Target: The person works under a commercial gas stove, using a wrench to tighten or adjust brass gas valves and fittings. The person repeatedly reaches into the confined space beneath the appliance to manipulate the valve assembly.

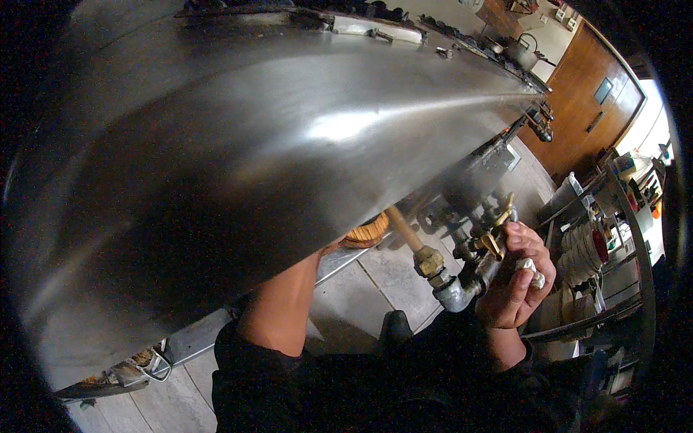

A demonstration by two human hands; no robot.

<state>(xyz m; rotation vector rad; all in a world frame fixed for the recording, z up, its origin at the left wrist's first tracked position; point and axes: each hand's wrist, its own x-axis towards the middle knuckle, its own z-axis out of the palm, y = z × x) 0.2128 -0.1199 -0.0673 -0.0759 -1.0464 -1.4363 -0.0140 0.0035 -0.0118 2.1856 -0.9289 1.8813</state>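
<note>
My left forearm reaches under the edge of a large curved stainless-steel surface [289, 166]. The left hand is almost wholly hidden there, so its fingers do not show. Close to its wrist, a rounded orange-brown piece with dark stripes [367, 231] shows below the steel. My right hand [521, 278] is closed beside the pipework, with a small crumpled white piece [530, 273] held against the palm. Its upper fingers are at a brass valve lever [494, 245]. A metal pipe elbow [455, 292] and a brass fitting [429, 261] sit left of that hand.
Burner grates and a kettle-like pot [521, 52] stand along the far top edge. A rack [635, 238] with stacked plates [583, 251] is at the right. Beyond is a wooden door [588, 101]. Pale tiles [361, 296] cover the floor.
</note>
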